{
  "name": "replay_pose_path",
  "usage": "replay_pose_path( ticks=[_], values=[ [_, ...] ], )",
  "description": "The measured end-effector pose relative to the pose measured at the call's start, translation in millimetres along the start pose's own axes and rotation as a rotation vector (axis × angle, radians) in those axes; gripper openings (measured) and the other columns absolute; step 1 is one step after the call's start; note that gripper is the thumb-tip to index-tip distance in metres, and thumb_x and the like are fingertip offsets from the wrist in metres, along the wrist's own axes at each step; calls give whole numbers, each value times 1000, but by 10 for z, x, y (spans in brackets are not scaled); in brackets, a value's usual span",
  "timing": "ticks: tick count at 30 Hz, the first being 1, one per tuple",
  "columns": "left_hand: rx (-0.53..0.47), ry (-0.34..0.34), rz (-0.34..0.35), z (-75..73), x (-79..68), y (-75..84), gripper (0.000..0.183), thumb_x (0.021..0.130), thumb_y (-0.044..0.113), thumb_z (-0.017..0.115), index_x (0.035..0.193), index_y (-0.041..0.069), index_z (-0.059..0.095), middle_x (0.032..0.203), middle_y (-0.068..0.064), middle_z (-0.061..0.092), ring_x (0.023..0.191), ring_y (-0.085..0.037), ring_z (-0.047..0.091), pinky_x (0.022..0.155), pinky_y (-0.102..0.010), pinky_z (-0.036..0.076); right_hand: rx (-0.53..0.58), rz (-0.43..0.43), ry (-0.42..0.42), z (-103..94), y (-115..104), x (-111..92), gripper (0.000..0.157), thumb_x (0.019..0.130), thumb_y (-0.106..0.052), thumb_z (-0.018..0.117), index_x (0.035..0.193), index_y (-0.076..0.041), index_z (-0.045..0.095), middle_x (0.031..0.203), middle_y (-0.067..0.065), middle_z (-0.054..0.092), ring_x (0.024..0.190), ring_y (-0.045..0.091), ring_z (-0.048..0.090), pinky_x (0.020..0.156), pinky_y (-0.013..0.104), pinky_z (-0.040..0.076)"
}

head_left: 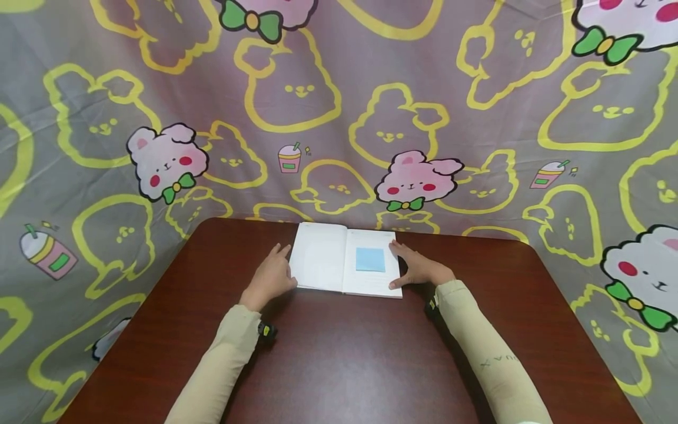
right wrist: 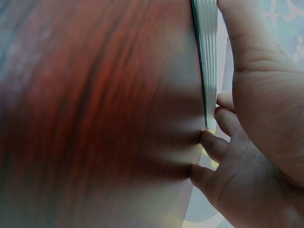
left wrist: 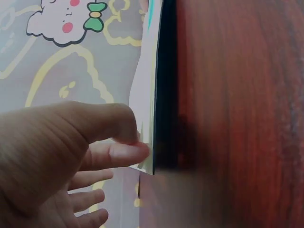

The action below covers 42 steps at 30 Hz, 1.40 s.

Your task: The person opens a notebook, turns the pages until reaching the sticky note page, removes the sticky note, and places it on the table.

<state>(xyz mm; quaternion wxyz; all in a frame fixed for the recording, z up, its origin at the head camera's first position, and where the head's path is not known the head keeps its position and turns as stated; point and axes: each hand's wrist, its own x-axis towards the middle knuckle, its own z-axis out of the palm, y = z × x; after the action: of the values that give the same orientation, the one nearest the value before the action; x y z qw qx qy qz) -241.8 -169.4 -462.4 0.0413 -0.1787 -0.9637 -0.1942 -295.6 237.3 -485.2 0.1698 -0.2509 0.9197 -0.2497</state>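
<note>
An open book (head_left: 319, 257) lies on the table, with a light blue sticky note (head_left: 370, 259) on its right-hand page. My left hand (head_left: 273, 275) is at the book's left edge. In the left wrist view, the bent thumb and index fingertip touch the page edges (left wrist: 146, 114), while the other fingers are loosely spread. At the opposite edge, my right hand (head_left: 421, 266) has its thumb at the page's near corner and fingers spread along the side. Stacked page edges (right wrist: 209, 52) show beside that thumb in the right wrist view.
The dark reddish-brown table (head_left: 349, 359) extends in front of the book and to both sides. A grey curtain (head_left: 328, 147) with yellow outlines and cartoon animals hangs right behind the table's far edge. Dark wrist straps (head_left: 266, 331) sit over the pale sleeves (head_left: 217, 365).
</note>
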Motion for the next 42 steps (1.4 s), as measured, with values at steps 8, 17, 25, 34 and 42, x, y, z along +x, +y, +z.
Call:
replay_pose_path(
  ticks=[8, 17, 25, 34, 42],
  values=[
    [15, -73, -72, 98, 14, -47, 33, 76, 12, 78, 49, 10, 60, 149, -29, 49, 148, -49, 32, 118, -55, 36, 9, 6, 6, -4, -22, -14, 125, 75, -44, 90, 162, 1, 12, 169, 22, 8, 156, 42, 7, 123, 62, 18],
    [99, -93, -70, 79, -17, -50, 39, 79, 21, 76, 48, 10, 56, 141, -29, 57, 144, -45, 41, 122, -50, 30, 5, 6, 12, -3, -26, -20, 125, 75, -44, 90, 162, 1, 12, 169, 23, 9, 156, 42, 8, 123, 62, 18],
    [147, -94, -87, 71, 11, -34, 26, 81, 24, 77, 86, 1, 67, 147, -35, 47, 143, -55, 35, 118, -63, 31, -2, 1, 20, 1, -30, -25, 125, 75, -43, 90, 162, 2, 12, 169, 23, 8, 156, 43, 8, 122, 63, 19],
    [118, -158, 153, 235, 223, 47, 53, 96, 15, 61, 143, -7, 52, 147, -24, 53, 147, -41, 38, 124, -52, 25, 8, -1, 23, 18, -23, -29, 125, 75, -43, 90, 162, 1, 12, 169, 22, 8, 156, 42, 7, 122, 63, 19],
    [68, -167, 162, 387, 454, 221, 52, 105, 27, 54, 149, -1, 48, 156, -22, 44, 149, -39, 34, 125, -47, 25, 3, -1, 21, 6, -24, -33, 125, 75, -44, 90, 162, 1, 12, 169, 22, 8, 156, 42, 8, 121, 64, 19]
  ],
)
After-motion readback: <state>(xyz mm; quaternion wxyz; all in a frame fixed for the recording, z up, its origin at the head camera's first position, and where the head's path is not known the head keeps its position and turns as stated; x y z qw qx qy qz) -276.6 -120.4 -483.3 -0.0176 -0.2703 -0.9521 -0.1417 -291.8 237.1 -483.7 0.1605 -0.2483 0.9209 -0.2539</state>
